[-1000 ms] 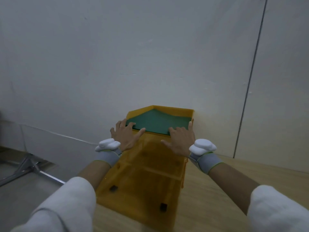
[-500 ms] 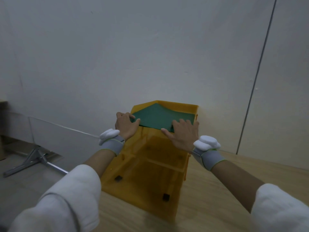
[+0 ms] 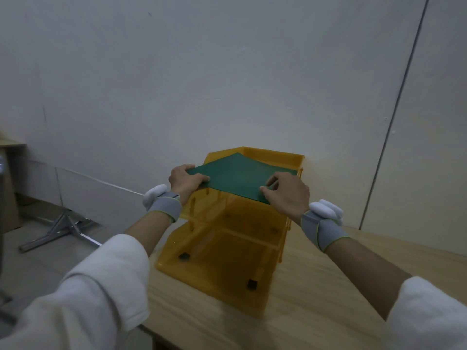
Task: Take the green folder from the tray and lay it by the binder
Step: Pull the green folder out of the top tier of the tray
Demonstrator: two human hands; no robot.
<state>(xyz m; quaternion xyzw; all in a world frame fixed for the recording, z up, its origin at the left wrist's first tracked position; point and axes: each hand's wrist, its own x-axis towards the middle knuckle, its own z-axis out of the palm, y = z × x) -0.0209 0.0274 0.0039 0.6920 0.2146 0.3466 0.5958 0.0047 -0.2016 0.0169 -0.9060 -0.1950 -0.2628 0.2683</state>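
A green folder (image 3: 240,176) lies in the top level of a stacked orange tray (image 3: 274,157) that stands against the wall. The folder's near edge sticks out over the tray's front. My left hand (image 3: 185,180) grips the folder's near left corner, thumb on top. My right hand (image 3: 288,192) pinches its near right corner. Both wrists wear grey bands with white pads. No binder is in view.
The tray's lower levels (image 3: 227,256) hold nothing I can see. It stands on a wooden table (image 3: 316,299) whose left edge runs close beside it. A white wall (image 3: 227,84) rises right behind. A metal stand (image 3: 60,228) sits on the floor at left.
Both hands went from lying flat on the tray front to gripping the folder's near corners. The folder has slid toward me, out over the tray's front edge.
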